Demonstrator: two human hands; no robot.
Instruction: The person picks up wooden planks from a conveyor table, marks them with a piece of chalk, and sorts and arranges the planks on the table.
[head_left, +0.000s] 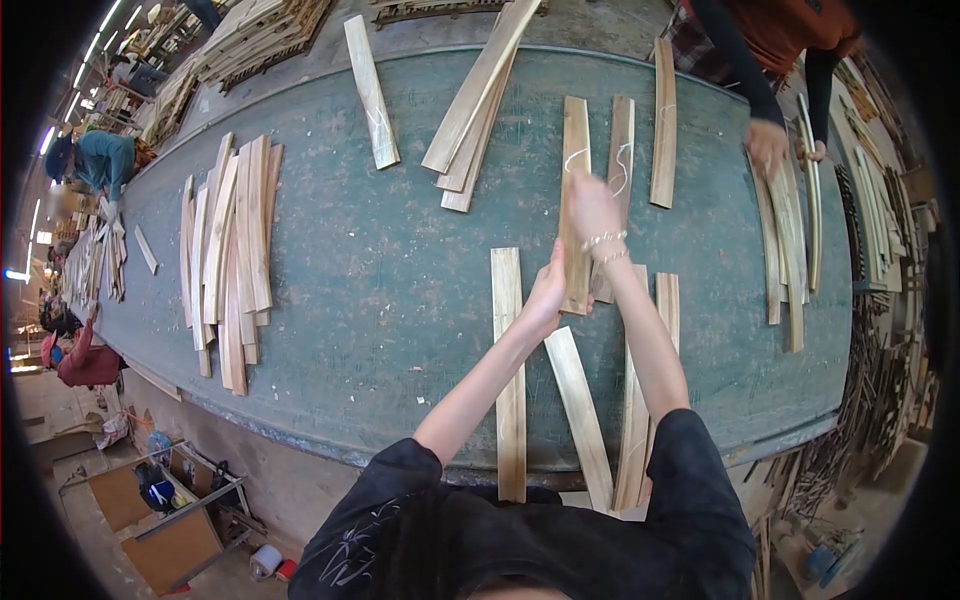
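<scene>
Left hand clamping long tan wooden slat, 12 o'clock; right hand blurring above, grip unclear. Weak hold risking slip.

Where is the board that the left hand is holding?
In the head view, just right of centre: the held board, gripped near its lower end by the left hand, immediately left of another marked board.

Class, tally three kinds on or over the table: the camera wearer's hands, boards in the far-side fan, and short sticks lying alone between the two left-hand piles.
Hands (left hand, right hand): 2
Fanned boards: 3
Short stick: 1
Total: 6
</scene>
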